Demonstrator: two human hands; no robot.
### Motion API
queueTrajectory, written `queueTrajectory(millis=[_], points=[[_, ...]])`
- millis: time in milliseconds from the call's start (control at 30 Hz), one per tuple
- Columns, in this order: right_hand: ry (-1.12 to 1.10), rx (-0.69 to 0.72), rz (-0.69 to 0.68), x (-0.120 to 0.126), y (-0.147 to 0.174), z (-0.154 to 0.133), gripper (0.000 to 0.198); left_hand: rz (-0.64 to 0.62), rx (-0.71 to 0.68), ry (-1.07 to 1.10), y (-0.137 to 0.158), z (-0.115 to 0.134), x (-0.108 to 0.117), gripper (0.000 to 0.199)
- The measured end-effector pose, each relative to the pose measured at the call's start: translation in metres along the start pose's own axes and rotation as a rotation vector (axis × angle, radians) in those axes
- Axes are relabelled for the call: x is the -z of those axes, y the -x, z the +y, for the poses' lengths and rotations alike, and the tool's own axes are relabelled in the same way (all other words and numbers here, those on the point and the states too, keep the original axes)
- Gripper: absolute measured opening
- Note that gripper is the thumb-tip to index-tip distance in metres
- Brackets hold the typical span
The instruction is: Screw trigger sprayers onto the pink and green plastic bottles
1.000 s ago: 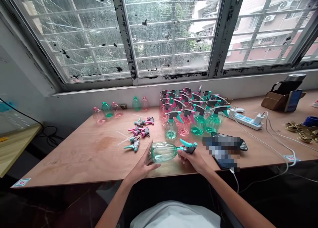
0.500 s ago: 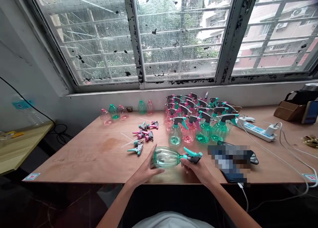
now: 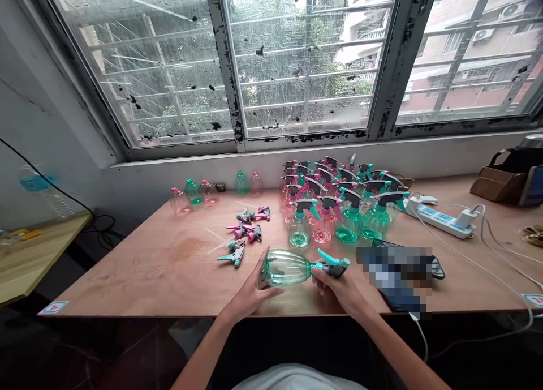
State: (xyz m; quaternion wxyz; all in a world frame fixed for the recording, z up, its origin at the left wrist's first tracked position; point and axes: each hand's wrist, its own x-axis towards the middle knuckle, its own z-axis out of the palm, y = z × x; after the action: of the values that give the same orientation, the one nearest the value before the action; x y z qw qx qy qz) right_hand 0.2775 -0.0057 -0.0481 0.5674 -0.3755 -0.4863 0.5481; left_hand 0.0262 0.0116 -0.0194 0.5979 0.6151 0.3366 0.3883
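Note:
A clear green spray bottle (image 3: 288, 267) lies sideways between my hands, just above the table's front part. My left hand (image 3: 253, 291) is wrapped round its base. At the neck, the fingers of my right hand (image 3: 337, 288) close on the collar of the teal and grey spray head (image 3: 335, 264), which sits against the bottle mouth; its trigger points upward. Whether the collar is fully tight cannot be seen. Loose spray heads lie beyond my left hand: a teal and grey one (image 3: 235, 254) nearest, pink and grey ones (image 3: 248, 231) behind.
Spray bottles with heads fitted (image 3: 324, 226) stand in rows at the back centre. Headless bottles (image 3: 207, 193) stand along the wall at the left. Phones (image 3: 436, 267), a power strip (image 3: 441, 220) with white cables and a brown box (image 3: 494, 183) occupy the right side.
My hands and the bottle have shifted very slightly to the right, and the camera view has moved a little. Both grips stay the same.

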Motion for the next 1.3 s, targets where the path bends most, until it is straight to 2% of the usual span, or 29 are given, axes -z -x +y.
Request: queueTrajectory(millis=[67,133,333,533,667,800,867,1033,1133,1200,1300], points=[[-0.007,-0.004,-0.001,0.000,0.000,0.000,0.032,-0.017,-0.001,0.018,0.001,-0.004,-0.001,0.113],[-0.010,-0.009,-0.010,-0.001,0.001,-0.001,0.033,-0.015,0.007,0.017,0.001,-0.004,-0.001,0.113],[-0.015,-0.020,-0.020,-0.002,0.002,-0.001,0.032,0.016,0.032,-0.038,0.001,0.005,0.000,0.075],[-0.011,-0.027,-0.008,-0.001,0.002,-0.002,0.033,-0.003,0.014,0.002,0.000,-0.004,-0.002,0.108],[0.016,-0.037,-0.020,-0.001,0.003,-0.006,0.034,-0.003,0.031,0.006,0.001,-0.005,-0.001,0.116],[0.038,-0.050,-0.038,-0.002,0.004,-0.006,0.035,-0.008,0.045,-0.016,0.001,0.003,0.000,0.085],[0.039,-0.048,-0.031,-0.002,0.004,-0.005,0.035,-0.022,0.043,-0.016,0.001,0.005,0.000,0.078],[0.032,-0.031,0.002,-0.002,0.002,-0.005,0.036,-0.028,0.014,0.010,0.000,-0.003,-0.001,0.110],[0.041,-0.026,0.005,-0.002,0.002,-0.004,0.035,-0.030,0.011,0.014,0.001,-0.006,-0.001,0.115],[0.052,-0.026,-0.003,-0.002,0.002,-0.004,0.033,-0.022,0.012,0.008,0.001,-0.003,-0.001,0.107],[0.062,-0.023,-0.017,-0.002,0.002,-0.003,0.032,-0.005,0.012,-0.013,0.000,0.002,-0.001,0.079]])
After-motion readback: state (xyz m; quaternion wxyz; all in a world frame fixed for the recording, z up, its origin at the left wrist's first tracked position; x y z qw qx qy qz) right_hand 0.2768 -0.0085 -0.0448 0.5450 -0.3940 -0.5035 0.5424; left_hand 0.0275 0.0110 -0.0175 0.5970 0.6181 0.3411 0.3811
